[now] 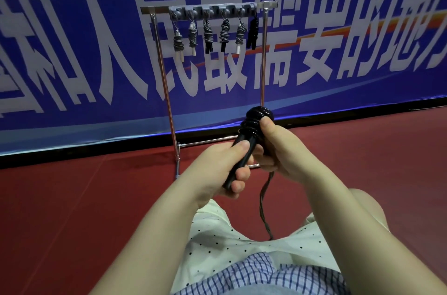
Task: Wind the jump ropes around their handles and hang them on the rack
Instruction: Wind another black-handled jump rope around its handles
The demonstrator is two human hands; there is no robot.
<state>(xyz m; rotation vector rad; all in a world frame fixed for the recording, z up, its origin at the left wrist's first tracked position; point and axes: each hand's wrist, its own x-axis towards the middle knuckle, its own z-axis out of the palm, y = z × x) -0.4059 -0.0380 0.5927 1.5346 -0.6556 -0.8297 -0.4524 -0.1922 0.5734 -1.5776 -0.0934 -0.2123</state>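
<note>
My left hand (225, 169) grips the lower part of the black jump rope handles (239, 156), which tilt up to the right. Black rope coils (257, 118) are wound around their upper end. My right hand (273, 147) holds these coils, with the thumb pressed on them. The loose rope (263, 200) hangs from under my right hand to the floor between my knees. A metal rack (210, 8) stands ahead against the banner. Several wound jump ropes (225, 31) hang from its grey hook bar.
The floor (72, 198) is a dark red mat. A blue banner (338, 52) with large white characters backs the rack. The rack's base bars (205, 142) lie on the mat just beyond my hands. My knees frame the lower view.
</note>
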